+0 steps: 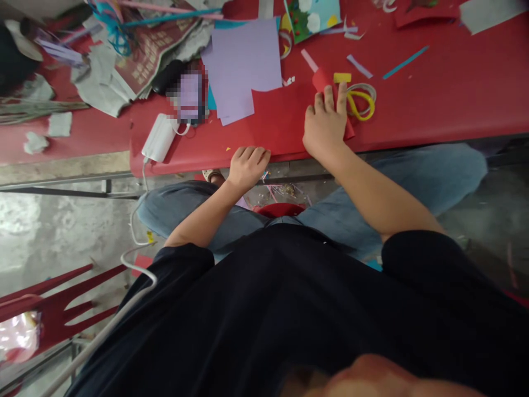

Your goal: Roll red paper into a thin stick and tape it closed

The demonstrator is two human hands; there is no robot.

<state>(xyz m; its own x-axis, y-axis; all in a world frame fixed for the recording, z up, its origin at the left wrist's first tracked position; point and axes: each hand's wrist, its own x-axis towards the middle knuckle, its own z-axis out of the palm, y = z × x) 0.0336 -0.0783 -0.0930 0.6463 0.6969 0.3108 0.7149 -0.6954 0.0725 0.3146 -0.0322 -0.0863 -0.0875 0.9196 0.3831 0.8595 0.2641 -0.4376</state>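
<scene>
My right hand [325,124] lies flat on a red paper sheet [281,118] on the red table [446,94], fingers stretched over a rolled or folded part of the red paper [321,80]. My left hand [247,165] rests at the table's near edge with its fingers curled onto the same sheet's lower border. Yellow-handled scissors [360,102] lie just right of my right hand. A small yellow paper piece [342,78] sits by my fingertips.
Lilac paper sheets [243,66], a white power bank [159,138] with its cable, a phone [190,96], newspapers [144,55], paper strips [405,62] and a decorated card [314,16] cover the table. A red chair [53,309] stands lower left.
</scene>
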